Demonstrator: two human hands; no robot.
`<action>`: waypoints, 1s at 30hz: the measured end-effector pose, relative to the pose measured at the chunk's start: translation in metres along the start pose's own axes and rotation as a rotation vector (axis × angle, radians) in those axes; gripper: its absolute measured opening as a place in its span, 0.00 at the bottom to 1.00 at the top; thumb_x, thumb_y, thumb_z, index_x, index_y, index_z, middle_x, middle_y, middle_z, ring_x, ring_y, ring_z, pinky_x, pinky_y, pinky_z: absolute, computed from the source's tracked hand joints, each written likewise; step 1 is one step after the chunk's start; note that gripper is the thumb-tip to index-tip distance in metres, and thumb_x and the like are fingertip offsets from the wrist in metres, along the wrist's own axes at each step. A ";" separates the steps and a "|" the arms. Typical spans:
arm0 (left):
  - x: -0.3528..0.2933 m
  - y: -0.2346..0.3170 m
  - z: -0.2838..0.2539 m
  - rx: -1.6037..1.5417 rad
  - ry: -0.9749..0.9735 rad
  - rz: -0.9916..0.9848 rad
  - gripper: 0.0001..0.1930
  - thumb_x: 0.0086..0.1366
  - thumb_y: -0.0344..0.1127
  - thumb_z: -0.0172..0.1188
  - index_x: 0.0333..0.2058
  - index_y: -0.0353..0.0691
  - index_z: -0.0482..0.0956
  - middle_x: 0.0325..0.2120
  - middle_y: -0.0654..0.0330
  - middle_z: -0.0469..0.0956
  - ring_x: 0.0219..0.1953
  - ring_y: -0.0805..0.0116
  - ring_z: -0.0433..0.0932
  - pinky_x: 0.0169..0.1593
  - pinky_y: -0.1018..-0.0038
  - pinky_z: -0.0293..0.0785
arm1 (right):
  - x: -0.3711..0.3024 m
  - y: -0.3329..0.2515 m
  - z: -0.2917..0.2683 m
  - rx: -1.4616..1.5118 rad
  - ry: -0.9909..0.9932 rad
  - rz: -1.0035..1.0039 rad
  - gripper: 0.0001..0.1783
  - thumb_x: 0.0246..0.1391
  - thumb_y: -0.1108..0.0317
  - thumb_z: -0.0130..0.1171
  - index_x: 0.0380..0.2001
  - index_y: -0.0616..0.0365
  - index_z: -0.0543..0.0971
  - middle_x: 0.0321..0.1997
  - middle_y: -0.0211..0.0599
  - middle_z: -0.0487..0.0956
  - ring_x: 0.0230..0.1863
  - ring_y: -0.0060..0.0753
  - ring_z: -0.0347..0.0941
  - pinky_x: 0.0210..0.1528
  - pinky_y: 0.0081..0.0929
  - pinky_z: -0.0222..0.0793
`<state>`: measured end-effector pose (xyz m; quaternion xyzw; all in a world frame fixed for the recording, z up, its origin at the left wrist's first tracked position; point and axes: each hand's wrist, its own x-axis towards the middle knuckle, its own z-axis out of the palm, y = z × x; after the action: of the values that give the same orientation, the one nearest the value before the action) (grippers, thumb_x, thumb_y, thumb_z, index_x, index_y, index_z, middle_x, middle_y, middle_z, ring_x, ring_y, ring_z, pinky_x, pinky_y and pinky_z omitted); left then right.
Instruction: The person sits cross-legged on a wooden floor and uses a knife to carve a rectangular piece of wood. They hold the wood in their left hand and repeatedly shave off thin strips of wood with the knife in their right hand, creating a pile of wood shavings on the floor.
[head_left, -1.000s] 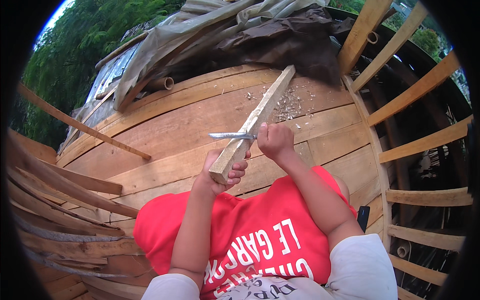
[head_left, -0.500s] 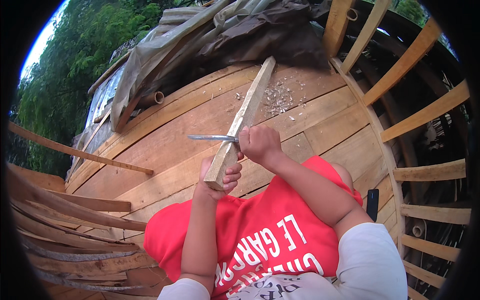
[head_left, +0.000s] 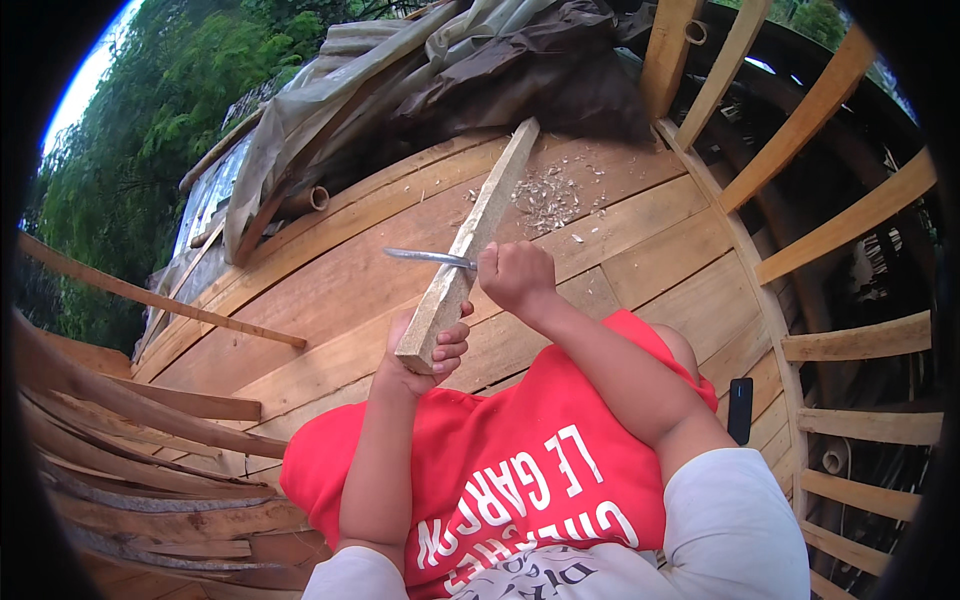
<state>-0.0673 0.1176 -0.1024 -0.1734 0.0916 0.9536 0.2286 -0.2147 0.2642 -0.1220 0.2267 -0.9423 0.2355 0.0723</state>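
Wrapped round the near end of a long squared wooden stick (head_left: 484, 215) is my left hand (head_left: 428, 350), its fingers curled over the right side. The stick slants away from me, its far tip at the edge of a dark tarp. My right hand (head_left: 518, 277) is closed in a fist on the handle of a knife (head_left: 425, 257); the handle itself is mostly hidden in the fingers. The blade points left and lies across the stick's upper face, just beyond my left hand. Pale whittled patches show along the stick.
Wood shavings (head_left: 548, 200) are scattered on the plank floor (head_left: 670, 255) right of the stick's far part. A crumpled tarp (head_left: 540, 65) covers the far edge. Upright slats (head_left: 850, 210) form a railing on the right, near a small black device (head_left: 740, 410). Loose boards (head_left: 180, 480) lie left.
The knife has shifted slightly up the stick, away from my left hand. My left hand and the stick's near end have moved a little left and up in the picture.
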 end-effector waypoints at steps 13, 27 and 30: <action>-0.028 -0.028 -0.002 0.243 0.214 0.034 0.18 0.69 0.46 0.41 0.43 0.37 0.69 0.16 0.64 0.64 0.12 0.74 0.63 0.12 0.77 0.60 | -0.017 -0.007 -0.003 0.095 -0.201 -0.054 0.28 0.58 0.56 0.41 0.19 0.64 0.83 0.26 0.61 0.80 0.31 0.64 0.79 0.40 0.55 0.75; -0.003 -0.028 0.013 0.407 0.224 -0.002 0.17 0.69 0.44 0.39 0.41 0.37 0.70 0.16 0.66 0.66 0.13 0.76 0.63 0.14 0.79 0.60 | -0.006 0.007 -0.075 -0.168 -0.461 0.042 0.44 0.57 0.28 0.48 0.19 0.64 0.81 0.20 0.51 0.79 0.30 0.52 0.80 0.34 0.46 0.73; 0.000 -0.027 0.007 0.370 0.222 -0.009 0.17 0.69 0.44 0.39 0.42 0.37 0.70 0.17 0.66 0.66 0.14 0.77 0.64 0.15 0.80 0.60 | -0.015 0.021 -0.066 0.013 -0.473 -0.012 0.31 0.59 0.41 0.55 0.24 0.64 0.80 0.23 0.49 0.79 0.31 0.50 0.79 0.35 0.44 0.72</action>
<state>-0.0566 0.1425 -0.0984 -0.2330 0.2888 0.8945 0.2493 -0.2096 0.3179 -0.0768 0.2818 -0.9300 0.1817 -0.1505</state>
